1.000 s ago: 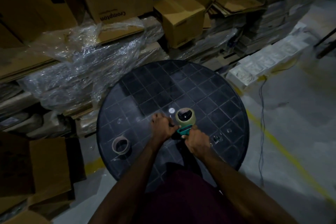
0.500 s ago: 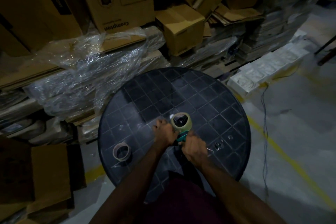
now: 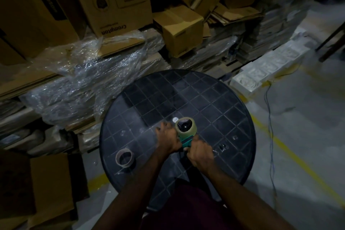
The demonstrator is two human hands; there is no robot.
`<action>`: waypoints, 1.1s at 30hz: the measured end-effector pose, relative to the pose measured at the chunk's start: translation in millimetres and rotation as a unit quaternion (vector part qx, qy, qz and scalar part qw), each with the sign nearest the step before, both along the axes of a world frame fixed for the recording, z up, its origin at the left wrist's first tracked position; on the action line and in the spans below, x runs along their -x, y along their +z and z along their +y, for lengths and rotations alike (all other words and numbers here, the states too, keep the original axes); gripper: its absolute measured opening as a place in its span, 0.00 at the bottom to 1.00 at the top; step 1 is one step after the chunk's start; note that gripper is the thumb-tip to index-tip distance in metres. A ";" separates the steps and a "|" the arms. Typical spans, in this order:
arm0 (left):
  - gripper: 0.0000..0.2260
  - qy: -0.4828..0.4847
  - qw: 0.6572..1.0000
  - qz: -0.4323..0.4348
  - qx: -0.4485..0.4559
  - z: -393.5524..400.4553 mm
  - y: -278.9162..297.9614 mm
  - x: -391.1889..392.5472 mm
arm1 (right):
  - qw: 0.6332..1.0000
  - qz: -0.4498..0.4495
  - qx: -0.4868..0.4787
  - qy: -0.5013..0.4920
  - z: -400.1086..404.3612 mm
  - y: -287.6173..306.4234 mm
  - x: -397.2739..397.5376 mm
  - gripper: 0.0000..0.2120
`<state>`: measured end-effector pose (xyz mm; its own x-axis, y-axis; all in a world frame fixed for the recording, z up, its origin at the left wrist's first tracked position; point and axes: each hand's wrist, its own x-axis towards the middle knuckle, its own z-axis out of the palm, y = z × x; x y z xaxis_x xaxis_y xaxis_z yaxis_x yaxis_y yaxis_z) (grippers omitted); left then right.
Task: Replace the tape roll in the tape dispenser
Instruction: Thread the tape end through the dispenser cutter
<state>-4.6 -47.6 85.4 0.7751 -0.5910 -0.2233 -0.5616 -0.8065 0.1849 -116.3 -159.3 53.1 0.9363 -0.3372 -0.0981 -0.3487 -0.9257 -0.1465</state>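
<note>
- Head view: the dispenser [image 3: 186,141] is being gripped near the table [image 3: 233,117] centre, left hand [image 3: 169,141] and right hand [image 3: 199,152] fingers curled tight around it; the roll [image 3: 185,126] is being seated on it.
- The roll is possibly being left crooked, risking a jam; the spent core [image 3: 124,158] is lying at the table's left edge.

The tape roll [image 3: 185,125] on the green dispenser [image 3: 185,141] is now tilted nearer the white disc [image 3: 175,119], and the left hand [image 3: 168,139] is pressed close against it.
</note>
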 end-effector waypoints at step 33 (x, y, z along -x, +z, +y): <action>0.20 0.173 0.930 0.166 0.279 31.0 -11.8 -27.0 | 0.933 0.059 -0.248 -0.254 -5.9 24.1 -46.1 0.26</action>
